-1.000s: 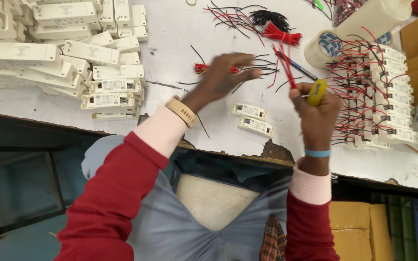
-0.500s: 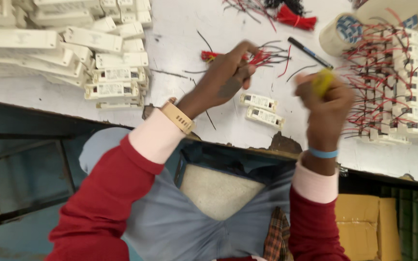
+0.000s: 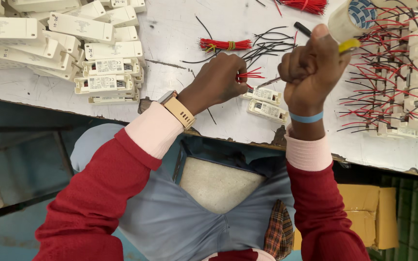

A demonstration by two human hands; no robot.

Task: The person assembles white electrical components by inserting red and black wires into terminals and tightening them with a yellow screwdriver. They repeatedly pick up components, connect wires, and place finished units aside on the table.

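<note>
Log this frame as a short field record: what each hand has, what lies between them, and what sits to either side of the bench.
left hand: pinching short red wires
right hand: fist around a yellow-handled tool
between hands: two small white modules
bench left: stack of white casings
bench right: wired modules, tape roll
bench top: red wire bundle, loose black wires

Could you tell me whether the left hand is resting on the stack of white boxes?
No, the left hand pinches short red wires near the table's middle, well apart from the white boxes stacked at the left.
</note>
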